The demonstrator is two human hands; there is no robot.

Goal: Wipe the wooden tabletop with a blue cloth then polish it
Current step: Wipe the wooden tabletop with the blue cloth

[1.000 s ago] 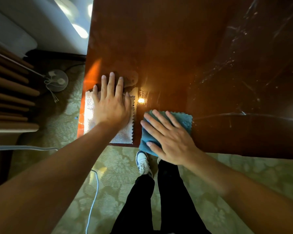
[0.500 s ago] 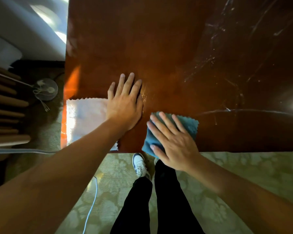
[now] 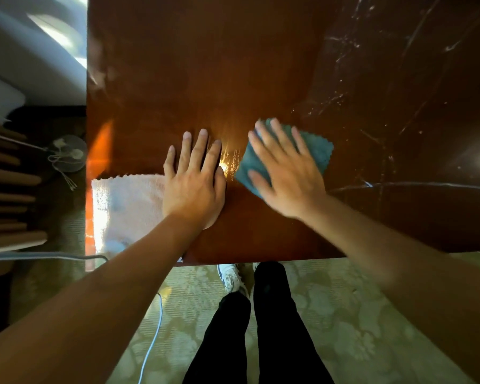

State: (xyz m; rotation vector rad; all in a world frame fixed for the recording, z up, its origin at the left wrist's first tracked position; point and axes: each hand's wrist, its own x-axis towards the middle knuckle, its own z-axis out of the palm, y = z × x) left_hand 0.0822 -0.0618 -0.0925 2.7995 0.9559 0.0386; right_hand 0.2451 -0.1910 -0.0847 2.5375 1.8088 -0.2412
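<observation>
A glossy brown wooden tabletop [image 3: 233,65] fills the upper view, with streaks and smears on its right side. My right hand [image 3: 286,173] lies flat with spread fingers on the blue cloth [image 3: 319,151], pressing it onto the wood near the middle. My left hand [image 3: 194,184] rests flat on the bare tabletop, fingers straight, its outer edge at the right side of a white cloth [image 3: 128,209] that lies at the table's near left corner.
The table's near edge [image 3: 261,261] runs above my legs and a white shoe [image 3: 232,278]. A small fan [image 3: 67,156] and slatted wooden furniture [image 3: 9,195] stand on the floor to the left. A white cable [image 3: 150,342] trails over the patterned carpet.
My right hand has pushed the blue cloth away from the near edge, further onto the table. My left hand slid right, off the white cloth onto bare wood.
</observation>
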